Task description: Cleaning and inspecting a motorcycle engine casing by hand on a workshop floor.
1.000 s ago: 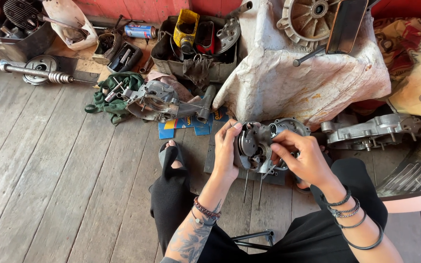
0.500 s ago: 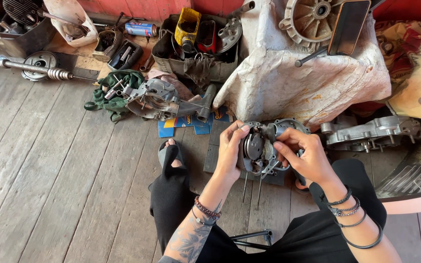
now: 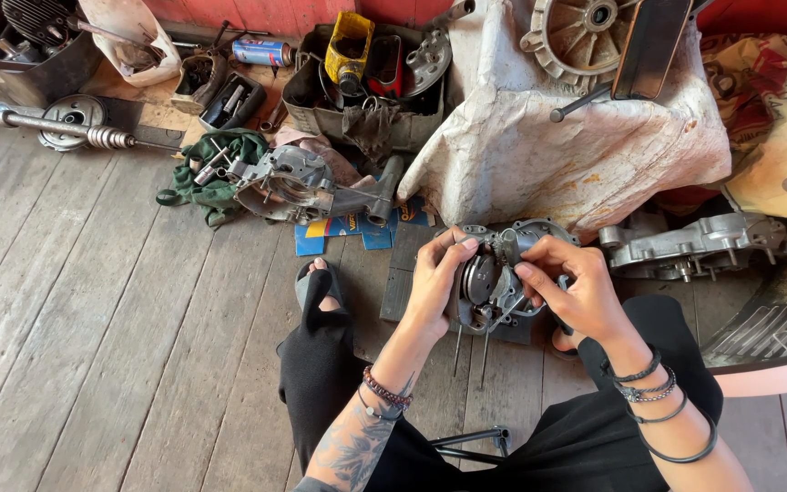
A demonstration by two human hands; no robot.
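Both hands are closed on a grey metal engine casing (image 3: 494,278): the left hand (image 3: 436,282) wraps its left edge with fingers curled over the rim, and the right hand (image 3: 576,292) holds its right side, fingertips pinched near the casing's top. The casing sits upright on the wooden plank floor (image 3: 93,346), between the person's knees, with thin studs pointing down from its underside.

Taking that casing as the landmark: directly behind it rises a big mound covered in pale cloth (image 3: 576,155), with a round finned metal part (image 3: 585,36) on top. To the casing's right lies a long silver crankcase half (image 3: 694,246). To its left, beyond blue cards, rests another engine housing (image 3: 298,187) beside a green rag (image 3: 211,178). Farther behind and left stands a dark box (image 3: 357,100) holding a yellow container (image 3: 350,46). Far left lies a coiled-spring shaft (image 3: 75,132).
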